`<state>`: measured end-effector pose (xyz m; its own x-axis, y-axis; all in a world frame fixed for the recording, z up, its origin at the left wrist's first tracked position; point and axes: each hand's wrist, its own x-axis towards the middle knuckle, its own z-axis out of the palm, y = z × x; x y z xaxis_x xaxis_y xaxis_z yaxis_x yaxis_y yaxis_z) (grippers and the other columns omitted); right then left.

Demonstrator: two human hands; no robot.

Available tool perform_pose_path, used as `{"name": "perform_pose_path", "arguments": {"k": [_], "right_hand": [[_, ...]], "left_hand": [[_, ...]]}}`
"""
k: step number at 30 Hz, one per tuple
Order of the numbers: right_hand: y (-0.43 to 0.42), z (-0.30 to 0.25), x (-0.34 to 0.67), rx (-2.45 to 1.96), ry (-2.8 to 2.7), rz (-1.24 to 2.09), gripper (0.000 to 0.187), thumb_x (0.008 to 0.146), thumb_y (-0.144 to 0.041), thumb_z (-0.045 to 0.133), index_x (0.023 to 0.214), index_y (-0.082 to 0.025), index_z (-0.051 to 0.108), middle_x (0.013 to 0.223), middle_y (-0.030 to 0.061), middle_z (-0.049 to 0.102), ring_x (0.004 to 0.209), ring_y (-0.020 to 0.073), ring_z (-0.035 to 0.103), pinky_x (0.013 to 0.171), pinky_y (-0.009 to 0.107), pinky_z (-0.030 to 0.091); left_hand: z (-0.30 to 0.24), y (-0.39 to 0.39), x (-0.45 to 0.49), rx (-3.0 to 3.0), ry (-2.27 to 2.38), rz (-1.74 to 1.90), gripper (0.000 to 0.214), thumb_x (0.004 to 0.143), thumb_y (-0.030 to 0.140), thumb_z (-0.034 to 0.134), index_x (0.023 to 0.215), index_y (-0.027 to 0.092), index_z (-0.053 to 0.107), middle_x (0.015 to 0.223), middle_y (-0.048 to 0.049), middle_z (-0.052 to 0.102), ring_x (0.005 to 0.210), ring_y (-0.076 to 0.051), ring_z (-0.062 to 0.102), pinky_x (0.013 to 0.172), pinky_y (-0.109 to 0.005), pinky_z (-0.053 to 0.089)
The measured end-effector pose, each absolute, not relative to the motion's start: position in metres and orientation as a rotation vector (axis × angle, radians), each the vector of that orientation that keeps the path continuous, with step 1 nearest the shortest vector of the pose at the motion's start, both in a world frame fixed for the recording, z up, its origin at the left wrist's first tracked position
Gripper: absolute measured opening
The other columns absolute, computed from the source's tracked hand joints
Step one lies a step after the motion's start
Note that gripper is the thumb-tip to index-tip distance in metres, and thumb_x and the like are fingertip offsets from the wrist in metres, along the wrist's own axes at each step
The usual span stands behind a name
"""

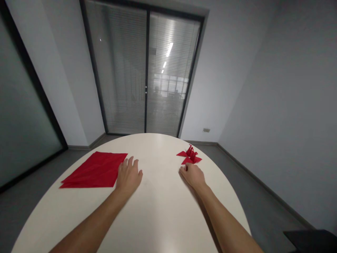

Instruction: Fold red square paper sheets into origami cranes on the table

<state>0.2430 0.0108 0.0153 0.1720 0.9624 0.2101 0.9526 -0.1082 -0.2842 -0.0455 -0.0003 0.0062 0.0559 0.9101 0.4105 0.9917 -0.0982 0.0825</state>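
Note:
My left hand (129,176) lies flat with its fingers apart, at the right edge of the red paper sheets (93,171); its fingertips overlap that edge. The sheets lie in a loose stack, with a second layer peeking out at the lower left corner. On the right of the table, my right hand (195,174) has its fingers curled in, and nothing shows in them. Just beyond its knuckles sit folded red paper cranes (191,155), close together with pointed wings sticking out. How many there are is hard to make out.
Both hands are over a round white table (160,211). Behind it stand glass doors with blinds (147,70) in dark frames. A black object (310,240) juts in at the lower right, beside the table. A grey wall (289,105) rises on the right.

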Motion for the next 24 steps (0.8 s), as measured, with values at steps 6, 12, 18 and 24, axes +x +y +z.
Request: {"name": "perform_pose_path", "arguments": {"k": [6, 12, 18, 24], "right_hand": [[0.0, 0.011, 0.205, -1.898, -2.041, 0.058, 0.025, 0.092, -0.034, 0.053, 0.074, -0.02, 0.065, 0.075, 0.0072, 0.071, 0.067, 0.0202, 0.062, 0.058, 0.028, 0.029], [0.0, 0.009, 0.211, -1.821, -2.024, 0.143, 0.025, 0.091, -0.033, 0.054, 0.072, -0.02, 0.063, 0.072, 0.0043, 0.069, 0.067, 0.0176, 0.06, 0.058, 0.026, 0.028], [-0.007, 0.004, 0.211, -1.677, -2.078, 0.18, 0.024, 0.091, -0.03, 0.056, 0.071, -0.019, 0.062, 0.073, 0.0029, 0.067, 0.069, 0.0168, 0.059, 0.062, 0.026, 0.035], [-0.01, 0.0, 0.215, -1.348, -2.218, 0.192, 0.017, 0.091, -0.027, 0.06, 0.103, -0.018, 0.069, 0.104, 0.0084, 0.071, 0.101, 0.0232, 0.063, 0.092, 0.034, 0.047]], "left_hand": [[0.012, 0.008, -0.092, -1.779, -2.314, -0.305, 0.049, 0.094, 0.036, 0.048, 0.133, 0.007, 0.056, 0.151, -0.0256, 0.042, 0.133, -0.051, 0.042, 0.099, -0.065, 0.042], [0.018, 0.01, -0.11, -1.854, -2.402, -0.324, 0.041, 0.097, 0.025, 0.037, 0.127, 0.003, 0.054, 0.123, -0.0268, 0.062, 0.111, -0.038, 0.064, 0.078, -0.043, 0.054], [0.02, 0.004, -0.12, -1.848, -2.484, -0.373, 0.039, 0.098, 0.023, 0.033, 0.116, 0.004, 0.061, 0.106, -0.025, 0.071, 0.099, -0.038, 0.07, 0.076, -0.044, 0.054], [0.031, 0.0, -0.12, -1.795, -2.484, -0.352, 0.036, 0.096, 0.017, 0.033, 0.109, 0.007, 0.065, 0.096, -0.0235, 0.073, 0.096, -0.039, 0.072, 0.073, -0.044, 0.054]]}}
